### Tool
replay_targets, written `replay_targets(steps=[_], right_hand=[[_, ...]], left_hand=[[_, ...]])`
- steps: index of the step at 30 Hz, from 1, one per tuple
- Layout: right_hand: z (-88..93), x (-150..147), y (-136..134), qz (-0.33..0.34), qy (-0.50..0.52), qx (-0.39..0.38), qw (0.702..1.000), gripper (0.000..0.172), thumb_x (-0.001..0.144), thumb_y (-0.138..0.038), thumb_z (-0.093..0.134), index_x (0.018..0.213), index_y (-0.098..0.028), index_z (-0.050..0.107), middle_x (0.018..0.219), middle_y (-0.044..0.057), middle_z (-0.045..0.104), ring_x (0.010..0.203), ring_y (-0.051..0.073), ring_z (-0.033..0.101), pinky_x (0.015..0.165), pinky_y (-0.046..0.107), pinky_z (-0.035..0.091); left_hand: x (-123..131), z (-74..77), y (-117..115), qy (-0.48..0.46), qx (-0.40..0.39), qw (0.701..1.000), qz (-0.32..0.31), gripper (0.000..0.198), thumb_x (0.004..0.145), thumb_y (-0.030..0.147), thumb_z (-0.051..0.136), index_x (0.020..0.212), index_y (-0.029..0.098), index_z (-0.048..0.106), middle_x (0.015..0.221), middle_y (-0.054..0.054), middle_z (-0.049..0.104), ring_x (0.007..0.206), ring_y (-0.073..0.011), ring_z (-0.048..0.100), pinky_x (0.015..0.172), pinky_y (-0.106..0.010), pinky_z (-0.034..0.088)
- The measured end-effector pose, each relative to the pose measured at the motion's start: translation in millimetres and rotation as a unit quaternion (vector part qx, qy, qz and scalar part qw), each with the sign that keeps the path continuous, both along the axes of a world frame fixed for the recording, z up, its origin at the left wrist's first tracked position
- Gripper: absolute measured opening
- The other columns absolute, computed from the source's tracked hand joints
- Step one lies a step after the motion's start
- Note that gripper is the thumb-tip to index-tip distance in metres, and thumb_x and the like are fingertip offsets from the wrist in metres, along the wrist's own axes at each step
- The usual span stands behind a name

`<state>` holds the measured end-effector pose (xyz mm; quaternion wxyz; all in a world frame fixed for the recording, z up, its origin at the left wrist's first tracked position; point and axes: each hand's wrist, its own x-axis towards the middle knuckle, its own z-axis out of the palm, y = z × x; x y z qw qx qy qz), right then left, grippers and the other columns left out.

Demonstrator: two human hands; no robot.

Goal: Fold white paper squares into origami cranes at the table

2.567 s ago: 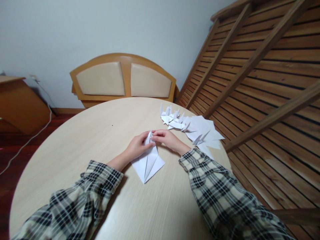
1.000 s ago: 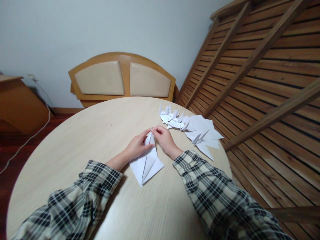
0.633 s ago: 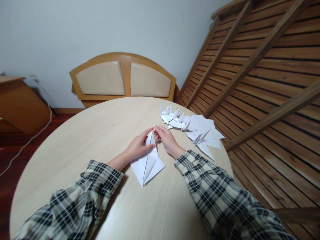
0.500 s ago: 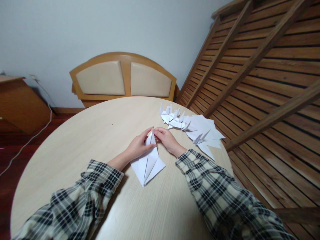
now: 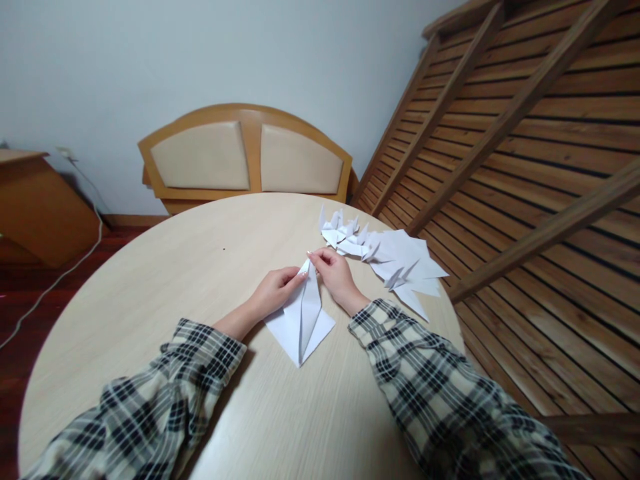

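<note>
Table has done-looking birds, flat sheets; our paper seems halfway, left hand and right hand both pinching its top.

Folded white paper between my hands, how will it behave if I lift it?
The folded white paper is probably light, being thin-edged. The creased narrow end at your left hand and right hand should feel fairly stiff; the wide, flatter end may flex open.

A padded headboard stands before the pale wall, a slatted wooden frame at right; a cable leaves a socket.
</note>
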<state>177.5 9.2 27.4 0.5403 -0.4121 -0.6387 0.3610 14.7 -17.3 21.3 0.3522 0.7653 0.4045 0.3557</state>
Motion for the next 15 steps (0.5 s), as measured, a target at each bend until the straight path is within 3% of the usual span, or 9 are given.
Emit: replay_targets(steps=[2,6,15], right_hand=[[-0.4,-1.4,-1.0,-0.016,-0.009,0.014,1.000,0.025,0.081,-0.041,0.060,0.068,-0.020,0.057,0.067,0.000,0.056,0.065,0.014,0.050,0.063,0.029,0.041],[-1.4,-4.5,-4.2,-0.043,-0.034,0.058,0.997,0.025,0.084,-0.040,0.059,0.068,-0.020,0.056,0.069,0.001,0.057,0.067,0.015,0.051,0.064,0.029,0.041],[-0.9,-9.7,-10.1,-0.083,-0.080,0.118,0.986,0.024,0.089,-0.035,0.054,0.069,-0.021,0.051,0.069,0.000,0.052,0.065,0.014,0.048,0.062,0.029,0.037]], left_hand=[[-0.7,-1.4,0.7,0.006,-0.005,1.000,0.005,0.038,0.092,0.044,0.042,0.070,0.016,0.056,0.062,0.001,0.048,0.059,-0.0121,0.043,0.056,-0.026,0.035],[-2.3,-3.4,2.2,-0.003,-0.018,1.000,0.002,0.039,0.090,0.046,0.044,0.063,0.018,0.048,0.058,0.003,0.039,0.056,-0.0110,0.038,0.052,-0.025,0.030],[-1.2,0.2,-0.1,-0.037,-0.053,0.998,-0.015,0.038,0.086,0.047,0.050,0.072,0.013,0.060,0.063,0.001,0.049,0.059,-0.0110,0.042,0.055,-0.025,0.034]])
